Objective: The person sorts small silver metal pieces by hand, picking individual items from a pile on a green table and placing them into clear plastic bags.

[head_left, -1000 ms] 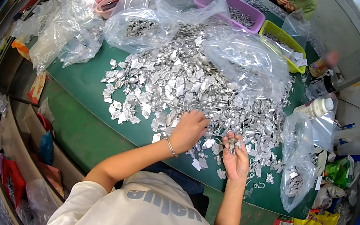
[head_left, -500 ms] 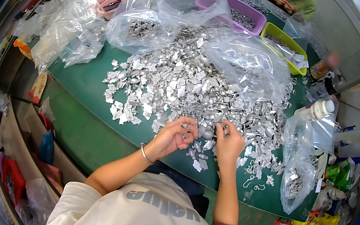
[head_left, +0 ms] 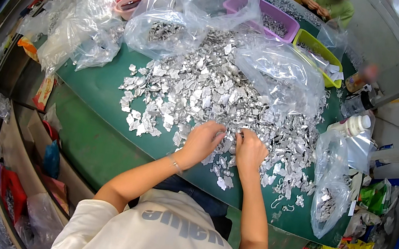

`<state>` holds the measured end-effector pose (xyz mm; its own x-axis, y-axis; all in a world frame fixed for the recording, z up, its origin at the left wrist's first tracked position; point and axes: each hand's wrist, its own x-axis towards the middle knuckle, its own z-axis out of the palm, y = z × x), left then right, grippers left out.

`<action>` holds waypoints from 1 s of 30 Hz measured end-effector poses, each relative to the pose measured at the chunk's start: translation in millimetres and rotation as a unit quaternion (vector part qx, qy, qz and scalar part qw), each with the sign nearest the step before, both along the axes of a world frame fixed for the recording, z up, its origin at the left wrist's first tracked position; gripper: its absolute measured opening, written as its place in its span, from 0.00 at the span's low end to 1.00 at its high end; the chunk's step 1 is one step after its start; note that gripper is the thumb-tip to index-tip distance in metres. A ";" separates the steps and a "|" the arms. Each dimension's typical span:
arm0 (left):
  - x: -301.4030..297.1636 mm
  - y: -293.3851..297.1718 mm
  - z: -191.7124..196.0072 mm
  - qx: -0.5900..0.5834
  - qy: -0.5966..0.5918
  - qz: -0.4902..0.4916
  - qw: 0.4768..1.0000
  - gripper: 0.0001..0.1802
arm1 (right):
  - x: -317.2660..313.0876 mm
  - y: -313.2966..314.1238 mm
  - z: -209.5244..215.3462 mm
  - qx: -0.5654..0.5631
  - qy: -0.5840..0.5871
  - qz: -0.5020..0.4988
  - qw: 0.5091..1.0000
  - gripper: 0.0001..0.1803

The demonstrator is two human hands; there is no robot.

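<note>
A wide heap of small silver metal pieces (head_left: 199,88), flat and irregular in outline, covers much of the green table (head_left: 91,90). Over the near edge of this heap, my left hand (head_left: 200,144) is closed, its fingers bent in and its back turned up. Just to its right, my right hand (head_left: 251,152) is also closed, thumb and forefinger pinched together toward the left one. A narrow gap lies between the two sets of fingertips. What either hand holds is too small or hidden to tell. Several loose pieces (head_left: 223,172) lie below them near the table's front edge.
Clear plastic bags (head_left: 281,77) lie on the heap. A purple bin (head_left: 291,30) and a yellow-green bin (head_left: 337,82) stand at the back. At right are a white bottle (head_left: 354,125) and a bag of pieces (head_left: 326,205). Another person (head_left: 330,7) sits at the far end.
My left hand has turned over, back upward, and moved slightly up toward the right hand. The small metal pieces seen at its fingers earlier are now hidden. My right hand has shifted slightly left.
</note>
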<state>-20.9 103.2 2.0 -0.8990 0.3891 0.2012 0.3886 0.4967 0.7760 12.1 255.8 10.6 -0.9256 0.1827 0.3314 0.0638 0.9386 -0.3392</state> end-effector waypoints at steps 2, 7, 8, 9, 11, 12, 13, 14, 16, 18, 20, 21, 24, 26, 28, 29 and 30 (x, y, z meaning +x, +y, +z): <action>-8.0 11.4 0.1 -0.045 0.087 0.003 0.995 0.12 | 0.2 3.0 -3.9 -0.012 0.024 0.009 1.000 0.07; -16.7 23.4 -0.5 -0.151 0.111 -0.051 0.981 0.08 | 2.2 1.9 0.6 -0.003 -0.011 0.025 1.000 0.07; -17.1 26.0 -0.4 -0.168 0.105 -0.063 0.978 0.08 | 1.7 1.6 0.2 0.006 -0.005 0.031 0.999 0.08; -17.3 27.9 -0.4 -0.170 0.098 -0.056 0.979 0.07 | 0.9 1.3 -1.3 0.015 0.001 0.038 0.999 0.08; -19.4 31.8 -0.5 -0.172 0.085 -0.043 0.980 0.06 | -1.4 3.3 -5.6 0.023 0.019 0.053 0.998 0.08; -22.3 32.2 -3.2 -0.166 0.080 -0.041 0.982 0.05 | -2.6 5.6 -8.8 0.022 0.029 0.061 0.997 0.07; -25.6 33.0 -6.8 -0.158 0.074 -0.039 0.984 0.05 | -3.4 8.4 -11.6 0.022 0.039 0.070 0.997 0.07; -27.5 33.3 -9.5 -0.151 0.068 -0.036 0.986 0.05 | -4.5 11.5 -14.0 -0.009 0.071 0.066 0.995 0.06; -26.8 29.5 -9.7 -0.095 0.077 -0.020 0.992 0.06 | -6.9 16.9 -15.9 -0.074 0.135 0.057 0.986 0.03; -28.5 22.7 -3.0 -0.046 0.014 -0.030 0.998 0.07 | -6.9 20.3 -12.5 -0.278 0.112 0.030 0.954 0.04; -28.7 12.8 23.2 -0.003 -0.126 -0.068 0.990 0.07 | -2.6 27.5 -14.7 -0.506 0.049 -0.021 0.861 0.06; -29.8 6.6 19.4 0.123 -0.269 -0.092 0.951 0.06 | 3.1 32.3 -13.9 -0.650 0.043 0.003 0.759 0.05; -31.2 -19.6 2.5 0.412 -0.546 -0.149 0.714 0.09 | 13.1 28.9 9.3 -0.875 0.011 0.040 0.482 0.05; -19.5 -22.6 20.3 0.465 -0.548 -0.114 0.686 0.08 | 15.0 32.9 5.3 -0.837 -0.039 0.028 0.546 0.06; -8.9 -24.0 33.5 0.521 -0.552 -0.060 0.649 0.10 | 12.9 29.1 4.4 -0.700 -0.082 -0.001 0.710 0.11; -6.9 -25.5 25.2 0.520 -0.546 -0.029 0.656 0.11 | 11.8 24.5 -0.8 -0.539 -0.044 0.023 0.841 0.11; -6.5 -27.7 10.1 0.519 -0.540 0.002 0.662 0.11 | 10.8 20.2 -10.4 -0.353 -0.003 0.046 0.934 0.12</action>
